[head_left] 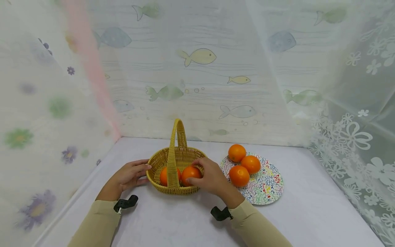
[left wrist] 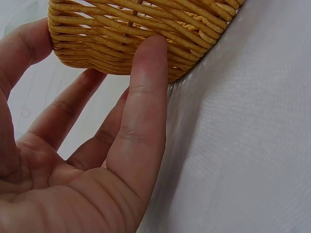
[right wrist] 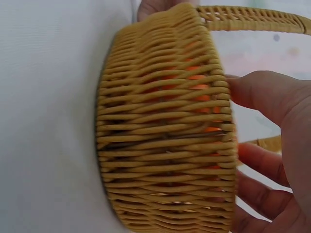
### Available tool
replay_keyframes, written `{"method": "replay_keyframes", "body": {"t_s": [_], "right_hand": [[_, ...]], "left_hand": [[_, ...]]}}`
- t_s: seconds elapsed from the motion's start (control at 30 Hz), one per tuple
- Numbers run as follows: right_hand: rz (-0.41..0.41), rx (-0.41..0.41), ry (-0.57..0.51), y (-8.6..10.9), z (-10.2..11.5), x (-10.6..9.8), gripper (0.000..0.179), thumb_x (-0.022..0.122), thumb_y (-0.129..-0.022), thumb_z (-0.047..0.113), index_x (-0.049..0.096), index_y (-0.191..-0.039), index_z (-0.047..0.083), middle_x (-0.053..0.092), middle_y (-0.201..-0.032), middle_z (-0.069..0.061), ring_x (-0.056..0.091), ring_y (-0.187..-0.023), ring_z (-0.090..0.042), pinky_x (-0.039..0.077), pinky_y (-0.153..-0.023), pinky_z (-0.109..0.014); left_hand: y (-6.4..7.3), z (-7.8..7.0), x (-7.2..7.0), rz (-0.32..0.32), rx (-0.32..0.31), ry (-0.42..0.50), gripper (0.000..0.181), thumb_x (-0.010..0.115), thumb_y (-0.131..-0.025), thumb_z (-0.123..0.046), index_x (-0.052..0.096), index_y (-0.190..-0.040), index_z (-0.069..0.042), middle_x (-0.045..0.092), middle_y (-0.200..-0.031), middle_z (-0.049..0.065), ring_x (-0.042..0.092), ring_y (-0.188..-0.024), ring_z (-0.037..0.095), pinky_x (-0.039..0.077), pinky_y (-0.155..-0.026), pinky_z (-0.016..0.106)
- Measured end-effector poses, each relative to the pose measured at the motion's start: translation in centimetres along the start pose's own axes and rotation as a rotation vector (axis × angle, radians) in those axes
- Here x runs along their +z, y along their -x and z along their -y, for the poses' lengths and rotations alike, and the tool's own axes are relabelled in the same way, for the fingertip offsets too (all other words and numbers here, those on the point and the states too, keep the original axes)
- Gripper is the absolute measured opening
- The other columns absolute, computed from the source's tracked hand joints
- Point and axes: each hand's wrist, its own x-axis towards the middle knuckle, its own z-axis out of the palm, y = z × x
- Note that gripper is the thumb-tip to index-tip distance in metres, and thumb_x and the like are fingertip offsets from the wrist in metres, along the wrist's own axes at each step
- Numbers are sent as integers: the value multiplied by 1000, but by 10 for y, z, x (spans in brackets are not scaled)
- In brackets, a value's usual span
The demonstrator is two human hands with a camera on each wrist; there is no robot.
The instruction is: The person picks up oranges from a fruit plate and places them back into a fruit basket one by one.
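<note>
A yellow wicker basket (head_left: pixel 185 191) with a tall arched handle stands on the table, two oranges inside it. My left hand (head_left: pixel 131 174) rests its fingertips against the basket's left side, the fingers fairly straight, as the left wrist view shows close up. Over the right rim reaches my right hand (head_left: pixel 213 176). Its thumb and fingers grip the right-hand orange (head_left: pixel 190 175) down in the basket. The other orange (head_left: pixel 164 176) lies to the left, partly covered by the handle. In the right wrist view, the wicker wall (right wrist: pixel 165 131) hides most of the fruit.
Right of the basket lies a round plate (head_left: pixel 266 187) with a colourful squiggle pattern. Three oranges (head_left: pixel 239 176) are grouped on its left part, close to my right forearm. A white cloth (head_left: pixel 172 223) covers the table, and a fish-print curtain (head_left: pixel 197 85) hangs behind.
</note>
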Motion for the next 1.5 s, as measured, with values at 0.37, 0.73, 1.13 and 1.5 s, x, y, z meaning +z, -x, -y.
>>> {"method": "replay_keyframes", "body": {"t_s": [0.37, 0.73, 1.13, 1.5], "right_hand": [[-75, 6, -4, -2, 0, -19, 44, 85, -86, 33, 69, -123, 16, 67, -127, -1, 61, -125, -27, 50, -110, -48], [-165, 28, -1, -4, -11, -45, 37, 85, -87, 33, 72, -118, 17, 68, -122, 4, 61, -123, -22, 50, -110, -49], [-180, 137, -23, -3, -19, -71, 35, 82, -90, 36, 71, -120, 21, 65, -132, 1, 57, -131, -25, 50, -109, -52], [-223, 198, -54, 1, -30, -95, 34, 77, -93, 37, 70, -123, 21, 63, -138, -4, 55, -132, -31, 48, -110, -57]], "left_hand": [[2, 2, -1, 13, 9, 0, 70, 68, -102, -25, 34, -160, -6, 63, -138, 6, 69, -115, 18, 61, -92, 41], [1, 1, -1, -2, 1, -3, 71, 70, -101, -26, 36, -160, -6, 61, -141, 8, 68, -116, 19, 61, -93, 42], [0, -1, 0, -10, -1, -2, 70, 70, -100, -26, 37, -159, -7, 62, -141, 7, 69, -113, 17, 61, -92, 42], [-1, 0, -2, -2, 1, 5, 70, 70, -100, -25, 37, -159, -6, 63, -139, 7, 70, -112, 18, 62, -92, 42]]}}
